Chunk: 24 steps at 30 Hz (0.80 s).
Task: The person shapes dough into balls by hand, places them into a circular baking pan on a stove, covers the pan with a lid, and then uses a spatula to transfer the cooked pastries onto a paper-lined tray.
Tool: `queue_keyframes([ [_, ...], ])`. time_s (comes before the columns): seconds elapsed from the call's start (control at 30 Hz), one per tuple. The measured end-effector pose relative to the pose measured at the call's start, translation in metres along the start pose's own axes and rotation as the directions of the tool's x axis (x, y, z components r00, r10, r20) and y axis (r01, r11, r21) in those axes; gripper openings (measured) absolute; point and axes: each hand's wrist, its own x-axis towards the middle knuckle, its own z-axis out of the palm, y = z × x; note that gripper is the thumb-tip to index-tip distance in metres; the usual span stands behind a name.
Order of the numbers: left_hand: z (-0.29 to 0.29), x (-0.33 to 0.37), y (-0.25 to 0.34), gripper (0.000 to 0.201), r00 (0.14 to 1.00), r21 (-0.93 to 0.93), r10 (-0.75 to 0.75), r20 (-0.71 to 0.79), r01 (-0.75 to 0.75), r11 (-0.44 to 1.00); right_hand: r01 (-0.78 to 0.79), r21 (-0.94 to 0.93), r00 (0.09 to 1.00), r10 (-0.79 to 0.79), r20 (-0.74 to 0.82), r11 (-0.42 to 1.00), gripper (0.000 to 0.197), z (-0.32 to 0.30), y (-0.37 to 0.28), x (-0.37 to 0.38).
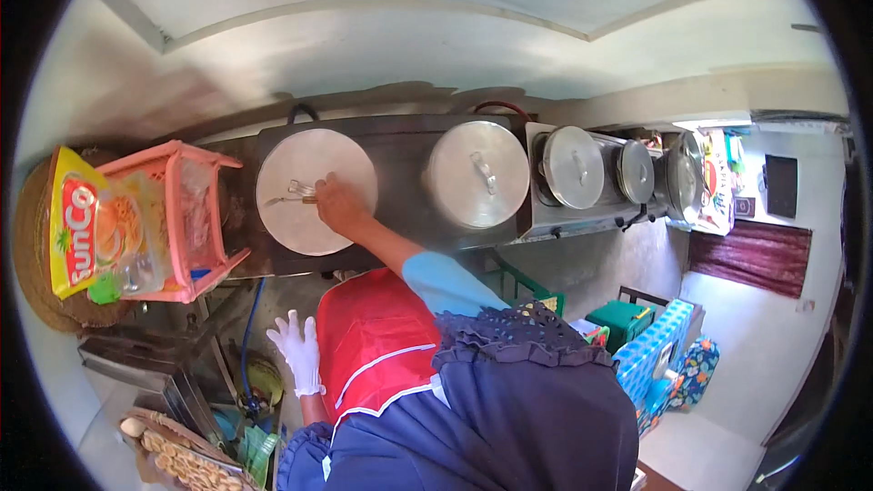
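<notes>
My right hand (pixel 341 206) is bare and closed over a round pale metal lid (pixel 314 159) at the left end of the stove. Its fingers grip a thin metal utensil (pixel 298 188) with wire-like loops and what looks like a brown handle; the exact kind is too small to tell. A thin piece points left from the fingers, just over the lid. My left hand (pixel 298 350), in a white glove, hangs in front of the stove with its fingers apart and holds nothing. It is nearest to my red apron (pixel 373 327).
A lidded pot (pixel 473 173) sits right of the round lid, with several smaller lidded pots (pixel 573 166) beyond. Left stands a pink plastic rack (pixel 173 218) beside a yellow pouch (pixel 77 227). A basket (pixel 186 464) of round pale pieces lies low at the left, near a blue hose (pixel 247 345).
</notes>
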Motion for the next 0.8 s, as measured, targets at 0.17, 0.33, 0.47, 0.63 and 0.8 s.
queue_keyframes([
  [0.17, 0.007, 0.007, -0.001, 0.051, 0.994, -0.2, 0.017, 0.111, 0.006, 0.98, -0.326, 0.067, 0.892, 0.33, -0.309, 0.943, 0.019, -0.118, 0.105, -0.083],
  [0.33, 0.017, 0.012, 0.039, 0.048, 0.992, -0.136, 0.066, 0.106, -0.051, 0.989, -0.626, -0.034, 0.617, 0.467, -0.633, 0.779, 0.021, -0.186, 0.314, -0.189],
  [0.47, 0.026, 0.009, 0.057, 0.043, 0.957, -0.075, 0.278, -0.08, -0.284, 0.956, -0.765, -0.117, 0.552, 0.55, -0.627, 0.634, 0.032, -0.183, 0.405, -0.208],
  [0.63, 0.043, 0.003, 0.074, 0.041, 0.953, -0.252, 0.237, -0.19, -0.281, 0.926, -0.796, 0.024, 0.507, 0.688, -0.52, 0.605, 0.037, -0.169, 0.417, -0.218],
  [0.8, 0.064, -0.006, 0.069, 0.038, 0.977, -0.688, -0.068, -0.204, -0.094, 0.72, -0.809, -0.044, 0.539, 0.709, -0.454, 0.586, 0.042, -0.171, 0.407, -0.213],
])
